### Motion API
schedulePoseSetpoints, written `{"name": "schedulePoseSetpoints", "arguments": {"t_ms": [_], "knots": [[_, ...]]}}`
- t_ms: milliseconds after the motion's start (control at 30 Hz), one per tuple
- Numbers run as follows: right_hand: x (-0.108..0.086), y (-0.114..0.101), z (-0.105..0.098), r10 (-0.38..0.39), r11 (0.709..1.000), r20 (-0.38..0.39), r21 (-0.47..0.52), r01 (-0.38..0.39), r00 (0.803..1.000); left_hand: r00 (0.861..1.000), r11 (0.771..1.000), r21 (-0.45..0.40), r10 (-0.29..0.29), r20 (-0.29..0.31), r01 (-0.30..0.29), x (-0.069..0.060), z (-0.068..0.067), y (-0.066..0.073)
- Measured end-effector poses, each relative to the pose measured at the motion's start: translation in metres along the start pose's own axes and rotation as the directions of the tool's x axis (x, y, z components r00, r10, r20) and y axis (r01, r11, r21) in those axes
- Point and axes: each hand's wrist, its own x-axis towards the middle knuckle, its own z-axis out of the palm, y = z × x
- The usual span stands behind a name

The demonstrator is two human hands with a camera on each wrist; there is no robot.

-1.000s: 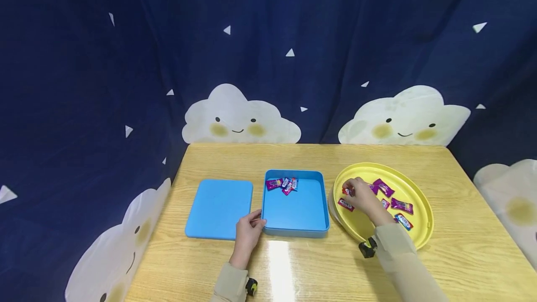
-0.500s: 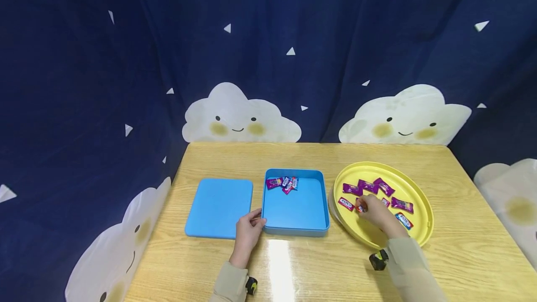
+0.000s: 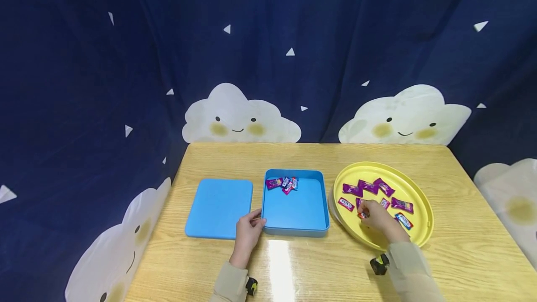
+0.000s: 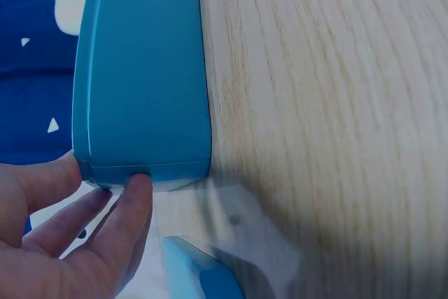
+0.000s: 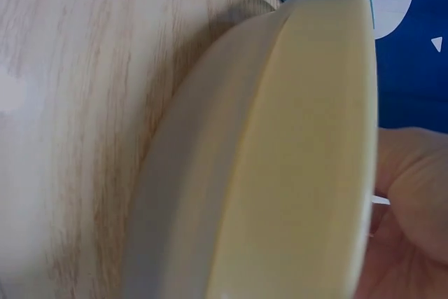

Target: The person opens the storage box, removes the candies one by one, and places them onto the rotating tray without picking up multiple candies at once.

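A shallow blue box [image 3: 293, 211] sits mid-table with a few small wrapped candies [image 3: 287, 184] in its far left corner. My left hand [image 3: 248, 232] grips the box's near left corner; in the left wrist view the thumb [image 4: 52, 185] lies at the rim and the fingers touch the side wall. My right hand [image 3: 379, 220] is low over a round yellow tray [image 3: 371, 241], its fingertips pinching a small red-wrapped candy [image 3: 363, 216]. Several purple candies [image 3: 402, 205] and red or blue ones [image 3: 403, 221] lie around it. The tray's wall hides the right fingertips in the right wrist view.
A flat blue lid [image 3: 219, 209] lies left of the box, close by the left hand. Wooden table [image 3: 319, 264] surface shows in front of both containers. A dark blue curtain [image 3: 260, 59] with white clouds hangs behind the table.
My right hand has moved nearer and slightly right across the yellow tray, carrying the red candy and uncovering purple candies behind it. The left hand and the blue box have stayed put.
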Motion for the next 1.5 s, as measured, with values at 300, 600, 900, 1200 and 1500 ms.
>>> {"name": "schedulePoseSetpoints", "arguments": {"t_ms": [300, 600, 900, 1200, 1500], "knots": [[-0.004, 0.004, 0.003, -0.019, 1.000, -0.031, 0.018, 0.020, 0.999, 1.000, 1.000, 0.007, 0.001, -0.007, -0.001, 0.000, 0.001, 0.000], [-0.004, 0.009, 0.005, -0.097, 0.995, -0.064, 0.015, 0.098, 0.993, 1.000, 1.000, 0.014, 0.010, -0.001, -0.010, -0.001, 0.000, 0.000], [-0.005, -0.006, 0.000, 0.010, 1.000, -0.058, -0.008, -0.011, 0.998, 1.000, 1.000, 0.015, 0.006, -0.002, -0.005, -0.001, 0.000, 0.001], [0.002, -0.021, -0.002, -0.036, 0.997, -0.254, -0.070, 0.019, 0.966, 1.000, 1.000, 0.012, 0.017, -0.007, -0.016, 0.001, 0.001, 0.001], [0.027, -0.044, 0.003, -0.103, 0.987, -0.362, -0.156, 0.049, 0.927, 1.000, 1.000, 0.015, 0.017, -0.011, -0.017, 0.000, 0.001, 0.000]]}}
